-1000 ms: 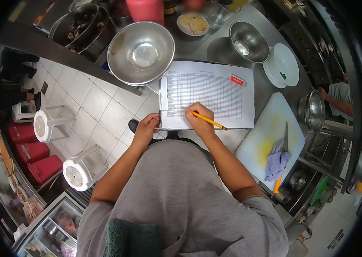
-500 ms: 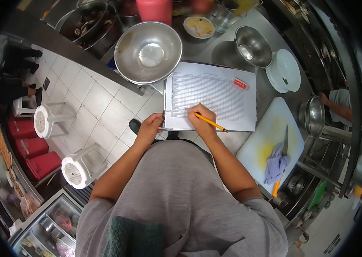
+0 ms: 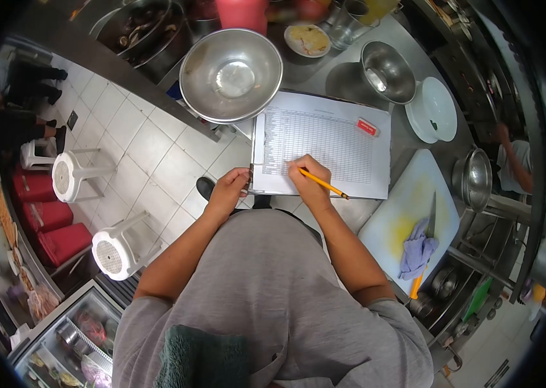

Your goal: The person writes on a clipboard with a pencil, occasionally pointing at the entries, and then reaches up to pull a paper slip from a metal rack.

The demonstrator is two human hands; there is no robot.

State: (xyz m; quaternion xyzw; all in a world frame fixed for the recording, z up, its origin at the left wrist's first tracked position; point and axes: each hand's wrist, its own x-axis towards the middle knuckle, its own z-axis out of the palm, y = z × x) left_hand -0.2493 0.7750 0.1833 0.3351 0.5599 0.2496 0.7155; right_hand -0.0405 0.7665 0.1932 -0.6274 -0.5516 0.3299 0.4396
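Note:
My right hand (image 3: 310,184) is closed around a yellow-orange pencil (image 3: 325,183) and rests on the printed sheet. The pencil's dark end points down to the right, and its other end is hidden by my fingers. Ruled rows and columns fill the sheet (image 3: 341,155), which lies on a clipboard (image 3: 253,145) at the edge of the metal table. At the board's lower left corner, my left hand (image 3: 229,191) has its fingers curled against the edge. A red-and-white eraser (image 3: 368,127) lies on the sheet's upper right.
A big steel bowl (image 3: 231,107) overlaps the board's upper left corner. Right of the board are a smaller steel bowl (image 3: 387,71), white bowls (image 3: 431,107) and a cutting board (image 3: 383,213) with a knife (image 3: 430,216) and purple cloth (image 3: 418,249). White stools (image 3: 115,249) stand left.
The view has shifted slightly, so the table items appear a little further right. My right hand and pencil have moved slightly over the sheet. At far right, another person's arm has risen.

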